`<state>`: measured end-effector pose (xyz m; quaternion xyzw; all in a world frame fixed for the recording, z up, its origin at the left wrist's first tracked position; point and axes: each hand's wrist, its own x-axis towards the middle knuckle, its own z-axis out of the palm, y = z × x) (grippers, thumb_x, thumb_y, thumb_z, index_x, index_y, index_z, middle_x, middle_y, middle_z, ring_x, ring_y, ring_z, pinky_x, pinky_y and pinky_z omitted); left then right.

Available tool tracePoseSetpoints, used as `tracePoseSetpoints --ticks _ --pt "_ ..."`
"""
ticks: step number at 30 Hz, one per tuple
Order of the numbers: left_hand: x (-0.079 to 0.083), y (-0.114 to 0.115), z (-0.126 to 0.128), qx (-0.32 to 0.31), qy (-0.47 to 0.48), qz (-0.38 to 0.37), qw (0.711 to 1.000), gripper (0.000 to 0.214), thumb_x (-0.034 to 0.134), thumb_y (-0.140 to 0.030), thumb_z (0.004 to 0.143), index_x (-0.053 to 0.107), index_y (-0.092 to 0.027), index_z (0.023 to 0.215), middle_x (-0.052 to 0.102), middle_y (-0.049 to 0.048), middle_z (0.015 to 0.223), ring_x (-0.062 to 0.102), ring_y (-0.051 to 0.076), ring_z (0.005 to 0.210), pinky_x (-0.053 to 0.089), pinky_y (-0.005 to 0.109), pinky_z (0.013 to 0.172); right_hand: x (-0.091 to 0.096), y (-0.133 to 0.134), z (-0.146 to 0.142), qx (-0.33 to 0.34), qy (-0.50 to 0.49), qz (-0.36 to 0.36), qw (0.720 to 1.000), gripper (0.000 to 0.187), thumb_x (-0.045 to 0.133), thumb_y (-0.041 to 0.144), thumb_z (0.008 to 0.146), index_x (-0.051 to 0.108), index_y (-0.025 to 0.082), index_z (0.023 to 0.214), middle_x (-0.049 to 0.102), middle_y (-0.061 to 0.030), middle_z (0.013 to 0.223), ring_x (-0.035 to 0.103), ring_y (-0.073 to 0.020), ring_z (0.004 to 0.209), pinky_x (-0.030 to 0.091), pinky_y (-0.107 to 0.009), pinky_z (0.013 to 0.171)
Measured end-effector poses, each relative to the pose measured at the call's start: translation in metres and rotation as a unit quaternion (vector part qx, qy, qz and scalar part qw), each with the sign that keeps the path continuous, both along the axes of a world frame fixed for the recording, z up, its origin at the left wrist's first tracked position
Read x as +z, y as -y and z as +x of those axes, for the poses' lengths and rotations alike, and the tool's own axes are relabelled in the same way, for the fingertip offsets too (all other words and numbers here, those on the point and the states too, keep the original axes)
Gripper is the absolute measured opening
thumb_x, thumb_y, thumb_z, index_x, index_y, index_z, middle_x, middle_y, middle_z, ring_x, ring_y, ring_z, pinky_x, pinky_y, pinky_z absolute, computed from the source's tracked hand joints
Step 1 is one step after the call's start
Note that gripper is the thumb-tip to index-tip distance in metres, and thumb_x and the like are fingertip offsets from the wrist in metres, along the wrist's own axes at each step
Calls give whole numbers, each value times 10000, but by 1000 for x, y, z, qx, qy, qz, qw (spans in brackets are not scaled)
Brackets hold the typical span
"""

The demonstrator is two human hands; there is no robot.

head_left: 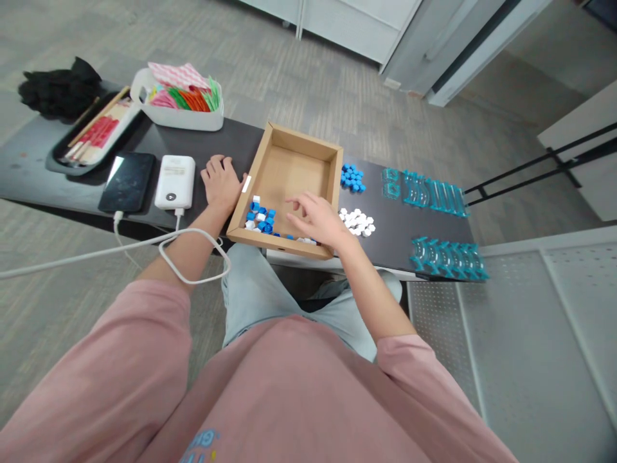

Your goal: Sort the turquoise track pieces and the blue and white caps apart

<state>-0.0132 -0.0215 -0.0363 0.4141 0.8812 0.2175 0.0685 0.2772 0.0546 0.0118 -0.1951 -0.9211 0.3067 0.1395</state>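
A shallow cardboard box (328, 168) sits on the dark table in front of me. Several small blue and white caps (260, 217) lie in its near left corner. My right hand (315, 217) reaches into the box over its near edge, fingers curled loosely above the floor, and I cannot see whether anything is in them. My left hand (220, 181) lies flat on the table against the box's left wall, fingers spread. Right of the box are a pile of blue caps (353, 177) and a pile of white caps (357, 222).
Teal plastic racks (424, 191) and a second row (448, 258) lie at the right end of the table. Left of my hand are a white power bank (175, 182), a phone (128, 182), a white bin of coloured packets (180, 103) and a dark tray (89, 138).
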Motion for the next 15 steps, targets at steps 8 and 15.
tracePoseSetpoints --ticks 8,15 --pt "6 -2 4 15 -18 -20 1000 680 534 -426 1093 562 -147 1713 494 316 1823 478 503 1673 377 658 1370 -48 -10 -77 138 49 -99 984 62 725 204 1073 695 257 1089 771 -76 1261 700 -261 1232 555 -434 1188" --pt "7 2 5 14 -20 -20 999 620 508 -362 1132 589 -127 1700 515 338 1796 512 492 1670 397 624 1354 -48 -20 -81 119 30 -133 984 73 765 206 1030 716 260 1025 812 -56 1198 716 -247 1156 561 -414 1152"
